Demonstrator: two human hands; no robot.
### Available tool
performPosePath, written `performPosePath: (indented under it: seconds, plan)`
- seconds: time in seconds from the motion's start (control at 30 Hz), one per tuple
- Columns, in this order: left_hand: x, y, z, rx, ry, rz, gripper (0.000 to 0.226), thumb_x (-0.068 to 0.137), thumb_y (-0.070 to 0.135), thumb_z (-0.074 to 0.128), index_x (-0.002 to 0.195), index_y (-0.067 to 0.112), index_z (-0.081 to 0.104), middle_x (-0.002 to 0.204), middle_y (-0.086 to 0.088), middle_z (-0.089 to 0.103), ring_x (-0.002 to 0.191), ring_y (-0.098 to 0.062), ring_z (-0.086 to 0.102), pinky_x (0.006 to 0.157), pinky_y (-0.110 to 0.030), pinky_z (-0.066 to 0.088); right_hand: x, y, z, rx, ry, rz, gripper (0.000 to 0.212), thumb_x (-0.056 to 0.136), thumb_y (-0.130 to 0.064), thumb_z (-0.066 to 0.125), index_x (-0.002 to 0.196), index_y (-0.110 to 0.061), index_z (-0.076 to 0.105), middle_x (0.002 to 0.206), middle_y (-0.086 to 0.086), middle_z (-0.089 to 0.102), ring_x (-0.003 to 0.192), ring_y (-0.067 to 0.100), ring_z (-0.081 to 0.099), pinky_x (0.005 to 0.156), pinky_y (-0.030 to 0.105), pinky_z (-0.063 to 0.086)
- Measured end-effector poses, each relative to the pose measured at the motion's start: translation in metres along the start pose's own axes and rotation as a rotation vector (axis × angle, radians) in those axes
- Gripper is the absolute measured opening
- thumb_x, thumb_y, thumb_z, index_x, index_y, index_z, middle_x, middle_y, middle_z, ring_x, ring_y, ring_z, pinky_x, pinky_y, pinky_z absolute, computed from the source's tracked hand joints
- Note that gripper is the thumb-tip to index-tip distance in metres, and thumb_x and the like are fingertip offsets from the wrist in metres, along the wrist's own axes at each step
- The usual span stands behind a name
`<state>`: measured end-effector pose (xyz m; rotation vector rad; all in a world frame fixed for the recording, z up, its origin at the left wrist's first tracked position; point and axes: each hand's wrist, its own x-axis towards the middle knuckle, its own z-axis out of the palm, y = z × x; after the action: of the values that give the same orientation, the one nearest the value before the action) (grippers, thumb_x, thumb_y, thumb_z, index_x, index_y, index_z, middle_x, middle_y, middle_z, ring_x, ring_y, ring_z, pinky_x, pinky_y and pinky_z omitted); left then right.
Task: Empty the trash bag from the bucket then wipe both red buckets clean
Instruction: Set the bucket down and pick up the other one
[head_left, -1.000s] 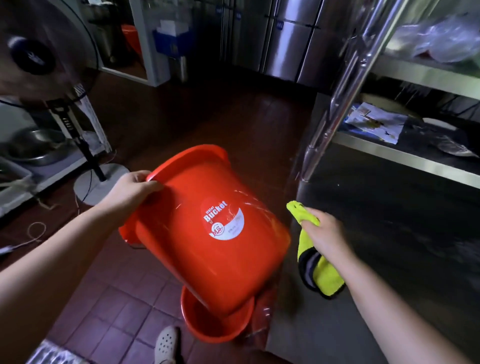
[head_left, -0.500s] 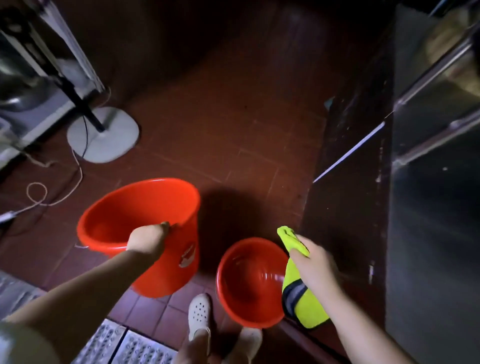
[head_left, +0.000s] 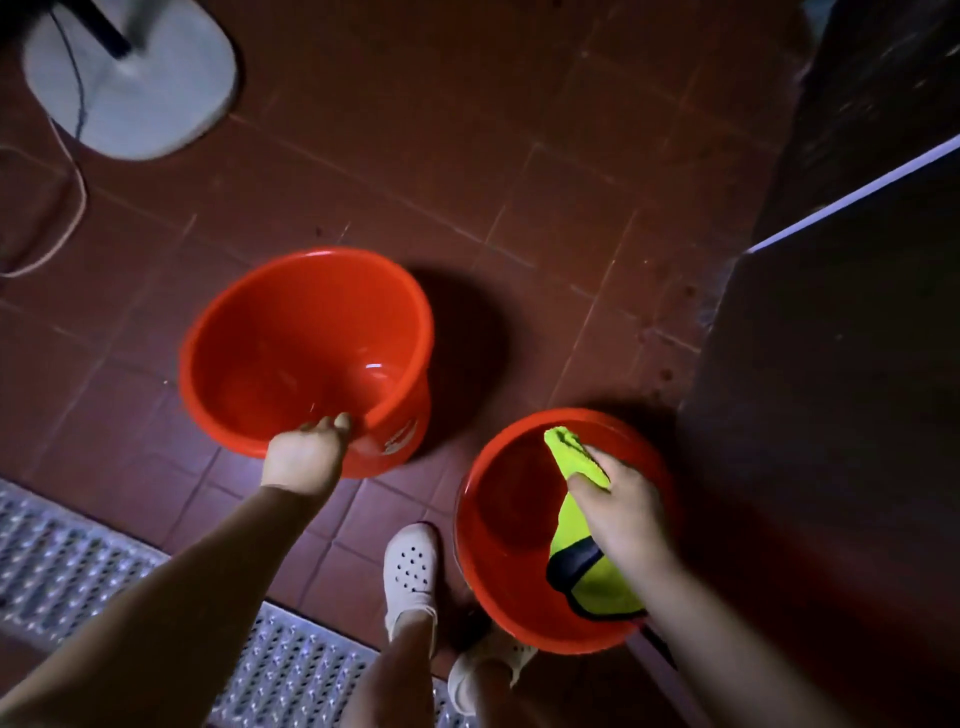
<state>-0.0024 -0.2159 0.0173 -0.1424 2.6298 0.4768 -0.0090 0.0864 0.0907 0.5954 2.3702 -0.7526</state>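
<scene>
While held, bucket (head_left: 306, 353) rim-gripped

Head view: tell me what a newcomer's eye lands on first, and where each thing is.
Two bright red buckets on the dark tiled floor: the larger bucket at centre left, its near rim gripped by the left hand, and the smaller bucket at lower right. Next comes the neon yellow cloth, held over the smaller bucket by the right hand.
</scene>
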Motion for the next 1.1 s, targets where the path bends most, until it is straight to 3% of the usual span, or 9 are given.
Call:
performPosePath:
  seconds: [0.1,0.2,0.3,0.43,0.6,0.7,0.83,0.93,1.1]
  plan:
    - [0.001,-0.011,0.041,0.301,0.136,0.228,0.023,0.067,0.010,0.044,0.068,0.005,0.066,0.049,-0.008,0.057,0.037,-0.027,0.056,0.031,-0.023,0.038,0.019,0.016,0.024,0.005,-0.001,0.035,0.043,0.085,-0.028,0.060,0.127,-0.027,0.057,0.117,0.002,0.065,0.107,0.023,0.058,0.086,0.028,0.043]
    - [-0.002,-0.020,0.074,0.339,0.142,0.300,0.034,0.067,0.015,0.034,0.063,0.008,0.067,0.048,-0.007,0.057,0.036,-0.025,0.056,0.036,-0.023,0.043,0.028,0.030,0.037,0.029,-0.007,0.061,0.043,0.085,-0.026,0.061,0.127,-0.026,0.057,0.118,0.002,0.064,0.107,0.022,0.058,0.084,0.026,0.041]
    - [-0.005,-0.027,0.091,0.377,0.135,0.219,0.029,0.065,0.009,0.036,0.056,0.007,0.064,0.044,-0.009,0.054,0.035,-0.026,0.055,0.040,-0.026,0.046,0.032,0.040,0.045,0.053,-0.013,0.087,0.043,0.085,-0.023,0.061,0.128,-0.024,0.057,0.118,0.003,0.065,0.106,0.022,0.059,0.086,0.026,0.042]
    - [-0.011,-0.022,0.098,0.304,0.082,0.055,0.009,0.054,-0.004,0.061,0.062,0.000,0.063,0.051,-0.018,0.057,0.045,-0.034,0.059,0.047,-0.034,0.049,0.032,0.049,0.042,0.072,-0.013,0.115,0.043,0.086,-0.022,0.061,0.129,-0.021,0.056,0.118,0.004,0.064,0.105,0.021,0.059,0.086,0.027,0.044]
    - [-0.027,0.038,0.110,0.195,0.053,0.380,0.025,0.073,0.019,0.049,0.083,0.007,0.067,0.074,-0.011,0.064,0.071,-0.030,0.064,0.054,-0.033,0.052,0.024,0.067,0.031,0.116,0.001,0.160,0.045,0.086,-0.023,0.059,0.131,-0.021,0.054,0.121,0.005,0.063,0.106,0.024,0.059,0.093,0.038,0.048]
    - [-0.022,0.081,0.138,-0.032,-0.233,0.107,0.040,0.088,0.028,0.054,0.120,0.005,0.051,0.111,-0.014,0.060,0.108,-0.032,0.056,0.079,-0.040,0.051,0.021,0.080,0.029,0.135,0.012,0.175,0.046,0.086,-0.025,0.060,0.131,-0.022,0.053,0.121,0.004,0.063,0.108,0.023,0.059,0.094,0.036,0.047]
    - [-0.006,0.111,0.166,-0.350,-0.298,-0.354,0.050,0.086,0.022,0.061,0.125,0.000,0.038,0.114,-0.023,0.061,0.106,-0.042,0.058,0.083,-0.042,0.045,0.019,0.098,0.028,0.164,0.049,0.184,0.047,0.085,-0.026,0.060,0.132,-0.023,0.053,0.123,0.003,0.062,0.112,0.023,0.057,0.097,0.037,0.045]
    - [-0.001,0.117,0.167,-0.349,-0.245,-0.390,0.025,0.083,0.009,0.055,0.106,-0.001,0.051,0.107,-0.025,0.064,0.102,-0.043,0.059,0.082,-0.042,0.045,0.013,0.105,0.022,0.188,0.088,0.190,0.047,0.085,-0.025,0.060,0.131,-0.023,0.054,0.123,0.004,0.061,0.113,0.024,0.057,0.098,0.038,0.044]
    - [-0.015,0.126,0.111,-0.285,-0.134,-0.295,0.018,0.083,0.007,0.054,0.100,0.001,0.054,0.100,-0.024,0.065,0.096,-0.043,0.060,0.075,-0.042,0.044,-0.017,0.090,-0.008,0.189,0.102,0.147,0.047,0.084,-0.027,0.060,0.131,-0.026,0.054,0.122,0.003,0.062,0.111,0.024,0.057,0.097,0.040,0.045]
